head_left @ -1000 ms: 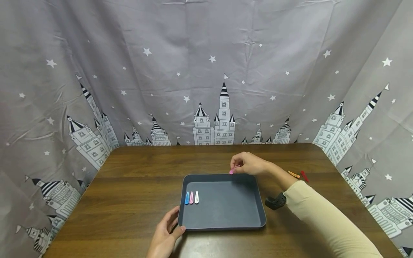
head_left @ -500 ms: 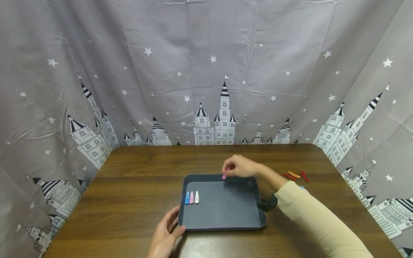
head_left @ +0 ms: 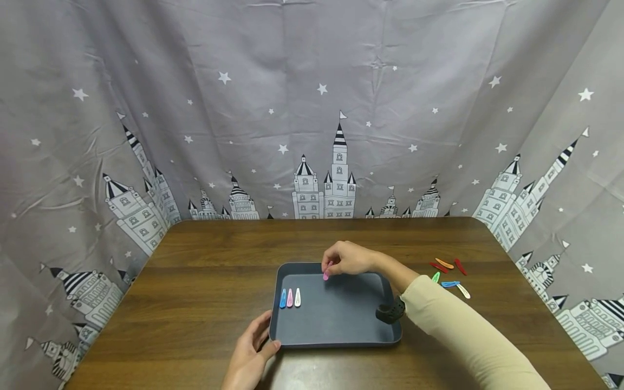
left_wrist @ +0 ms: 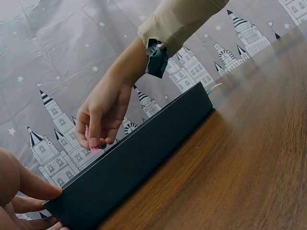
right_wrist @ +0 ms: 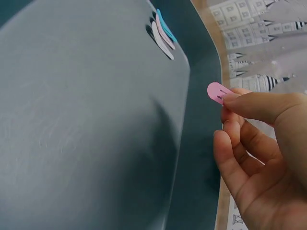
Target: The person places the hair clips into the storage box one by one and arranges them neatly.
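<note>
Over the back part of a dark grey tray (head_left: 336, 325), my right hand (head_left: 350, 258) pinches a pink hair clip (right_wrist: 217, 92) between thumb and forefinger. The clip's rounded end points out past the thumb. Along the tray's left side lie a blue hair clip (head_left: 283, 299), a light pink hair clip (head_left: 290, 298) and a white hair clip (head_left: 298, 298), side by side in a row. My left hand (head_left: 251, 346) holds the tray's front left corner, thumb at the rim and fingers against the outer wall.
On the wooden table (head_left: 205, 281), right of the tray, lie several loose hair clips, among them an orange clip (head_left: 444, 263), a red clip (head_left: 460, 266), a green clip (head_left: 436, 277) and a blue clip (head_left: 449, 284). A grey castle-print curtain (head_left: 273, 108) hangs behind.
My right hand has moved left and toward me with the pink hair clip, from the tray's back rim to over its inside. My left hand has stayed at the corner.
</note>
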`<state>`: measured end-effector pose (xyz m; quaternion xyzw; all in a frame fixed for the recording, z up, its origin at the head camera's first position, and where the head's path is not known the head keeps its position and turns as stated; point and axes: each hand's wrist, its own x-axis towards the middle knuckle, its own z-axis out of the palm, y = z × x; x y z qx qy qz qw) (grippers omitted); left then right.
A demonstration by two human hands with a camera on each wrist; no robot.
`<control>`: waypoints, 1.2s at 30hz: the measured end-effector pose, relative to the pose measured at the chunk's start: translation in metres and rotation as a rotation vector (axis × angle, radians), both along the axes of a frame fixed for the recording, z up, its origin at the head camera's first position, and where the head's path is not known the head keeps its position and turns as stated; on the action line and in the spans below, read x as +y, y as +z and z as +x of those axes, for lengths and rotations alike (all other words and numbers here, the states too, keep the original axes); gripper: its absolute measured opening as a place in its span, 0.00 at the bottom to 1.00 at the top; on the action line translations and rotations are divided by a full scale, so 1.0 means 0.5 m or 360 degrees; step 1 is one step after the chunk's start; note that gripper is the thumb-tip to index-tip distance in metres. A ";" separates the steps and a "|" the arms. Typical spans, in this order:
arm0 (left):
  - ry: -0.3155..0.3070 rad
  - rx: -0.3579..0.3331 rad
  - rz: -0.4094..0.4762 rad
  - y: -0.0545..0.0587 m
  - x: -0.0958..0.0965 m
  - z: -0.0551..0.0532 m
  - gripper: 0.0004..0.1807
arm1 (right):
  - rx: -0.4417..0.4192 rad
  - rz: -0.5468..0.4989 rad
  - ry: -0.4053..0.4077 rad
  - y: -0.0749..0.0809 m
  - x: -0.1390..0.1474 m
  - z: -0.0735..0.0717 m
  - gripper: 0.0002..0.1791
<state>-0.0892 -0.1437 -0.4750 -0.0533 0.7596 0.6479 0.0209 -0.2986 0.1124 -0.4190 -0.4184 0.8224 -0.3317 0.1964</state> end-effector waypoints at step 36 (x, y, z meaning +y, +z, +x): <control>-0.0030 0.0023 0.0014 -0.004 -0.001 -0.005 0.35 | -0.0072 0.0243 0.0134 -0.064 -0.112 0.028 0.06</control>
